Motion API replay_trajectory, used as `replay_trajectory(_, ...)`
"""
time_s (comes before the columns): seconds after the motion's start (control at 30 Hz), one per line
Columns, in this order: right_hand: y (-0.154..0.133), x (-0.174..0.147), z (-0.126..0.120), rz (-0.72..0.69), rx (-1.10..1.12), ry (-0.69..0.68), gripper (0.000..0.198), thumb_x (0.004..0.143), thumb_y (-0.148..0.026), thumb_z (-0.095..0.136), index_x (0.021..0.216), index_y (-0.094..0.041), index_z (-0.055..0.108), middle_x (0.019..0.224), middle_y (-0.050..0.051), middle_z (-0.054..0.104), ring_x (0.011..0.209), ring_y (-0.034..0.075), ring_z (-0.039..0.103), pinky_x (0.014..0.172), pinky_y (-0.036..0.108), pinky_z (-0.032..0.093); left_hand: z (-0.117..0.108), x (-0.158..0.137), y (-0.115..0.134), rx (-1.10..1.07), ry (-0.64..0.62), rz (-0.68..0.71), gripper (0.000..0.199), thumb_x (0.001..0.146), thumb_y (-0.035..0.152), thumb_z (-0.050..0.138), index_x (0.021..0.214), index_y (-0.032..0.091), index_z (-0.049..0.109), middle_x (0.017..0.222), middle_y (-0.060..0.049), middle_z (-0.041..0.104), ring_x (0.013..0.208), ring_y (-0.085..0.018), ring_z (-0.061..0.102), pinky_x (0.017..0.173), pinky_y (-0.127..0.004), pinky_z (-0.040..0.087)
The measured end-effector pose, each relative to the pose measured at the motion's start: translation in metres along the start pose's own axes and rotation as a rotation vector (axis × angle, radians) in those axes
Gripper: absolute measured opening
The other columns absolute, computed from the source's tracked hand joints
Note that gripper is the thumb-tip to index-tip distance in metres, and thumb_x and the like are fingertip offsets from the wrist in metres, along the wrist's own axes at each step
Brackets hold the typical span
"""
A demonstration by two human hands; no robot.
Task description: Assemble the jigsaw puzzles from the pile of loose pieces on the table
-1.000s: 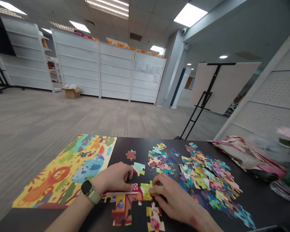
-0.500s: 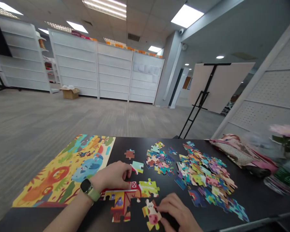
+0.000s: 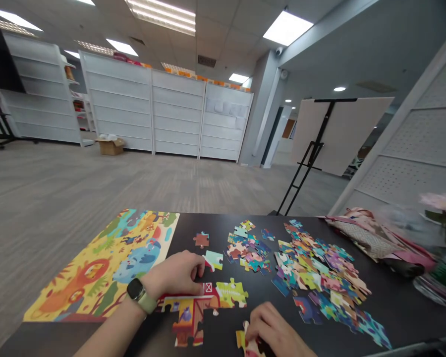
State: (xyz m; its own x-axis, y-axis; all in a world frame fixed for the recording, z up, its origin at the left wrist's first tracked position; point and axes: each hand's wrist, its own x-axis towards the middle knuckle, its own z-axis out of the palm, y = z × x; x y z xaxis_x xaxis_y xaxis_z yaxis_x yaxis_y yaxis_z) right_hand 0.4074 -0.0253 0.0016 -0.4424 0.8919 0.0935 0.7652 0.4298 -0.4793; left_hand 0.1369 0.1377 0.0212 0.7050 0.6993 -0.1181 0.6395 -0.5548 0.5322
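Observation:
My left hand point(image 3: 178, 273), with a watch point(image 3: 136, 288) on its wrist, lies over a joined jigsaw section point(image 3: 188, 312) showing a red barn. Its fingers are bent, and its palm hides part of the section. Right of the barn, a yellow-green piece point(image 3: 232, 292) is attached. A light-blue jigsaw piece point(image 3: 213, 260) lies at my left fingertips. Near the front edge, my right hand point(image 3: 271, 329) has its fingers closed on a cow jigsaw piece point(image 3: 250, 344), which is partly covered by the fingers.
An illustrated sheet point(image 3: 107, 267) lies on the left of the black table. A brown piece point(image 3: 201, 240) sits alone near the back. Loose pieces form a small pile point(image 3: 249, 250) and a larger pile point(image 3: 319, 272). A pink bag point(image 3: 379, 238) and a plastic bottle point(image 3: 442, 277) stand at right.
My right hand has moved nearer the front edge and slightly right, taking the cow piece away from the barn section. My left hand stays on the barn; the view has shifted slightly.

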Motion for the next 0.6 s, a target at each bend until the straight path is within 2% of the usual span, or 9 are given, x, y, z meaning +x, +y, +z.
replay_trajectory(0.1,-0.015,0.008,-0.013,0.073,0.037,0.074,0.038,0.066,-0.005,0.060,0.098,-0.025,0.063,0.107,0.004,0.062,0.102,0.020,0.059,0.089,0.028,0.051,0.000,0.000,0.001,0.009,0.004,0.002,0.025,0.068,0.039,0.075,0.084,0.025,0.063,0.076,0.005,0.067,0.065,-0.015,0.059,0.052,-0.026,0.031)
replay_trajectory(0.17,-0.018,0.016,-0.012,0.060,0.028,0.093,0.043,0.061,-0.003,0.059,0.098,-0.024,0.065,0.107,0.004,0.062,0.103,0.021,0.058,0.089,0.029,0.051,0.000,-0.001,0.001,0.013,0.008,0.003,0.025,0.068,0.039,0.075,0.083,0.024,0.062,0.076,0.005,0.067,0.065,-0.015,0.059,0.053,-0.025,0.032)
replay_trajectory(0.37,-0.009,0.019,-0.002,0.023,-0.115,0.075,0.037,0.068,-0.004,0.059,0.096,-0.025,0.070,0.107,0.004,0.068,0.102,0.023,0.060,0.089,0.032,0.052,0.000,-0.001,0.002,0.005,0.009,0.004,0.024,0.068,0.039,0.075,0.081,0.025,0.062,0.076,0.005,0.067,0.064,-0.014,0.059,0.052,-0.025,0.031)
replay_trajectory(0.5,-0.002,0.014,-0.003,-0.091,-0.248,0.062,0.043,0.072,-0.006,0.061,0.109,-0.027,0.069,0.115,0.002,0.071,0.104,0.024,0.061,0.091,0.032,0.054,0.000,-0.001,0.002,0.010,0.015,-0.003,0.022,0.066,0.036,0.075,0.079,0.024,0.062,0.075,0.005,0.066,0.065,-0.014,0.057,0.052,-0.025,0.030)
replay_trajectory(0.6,0.007,0.012,0.005,-0.191,-0.315,0.134,0.041,0.078,-0.014,0.066,0.116,-0.027,0.065,0.117,0.002,0.072,0.098,0.023,0.063,0.087,0.031,0.055,0.002,-0.001,0.002,0.011,0.016,-0.008,0.022,0.065,0.035,0.074,0.079,0.024,0.061,0.074,0.005,0.065,0.064,-0.014,0.056,0.052,-0.025,0.030)
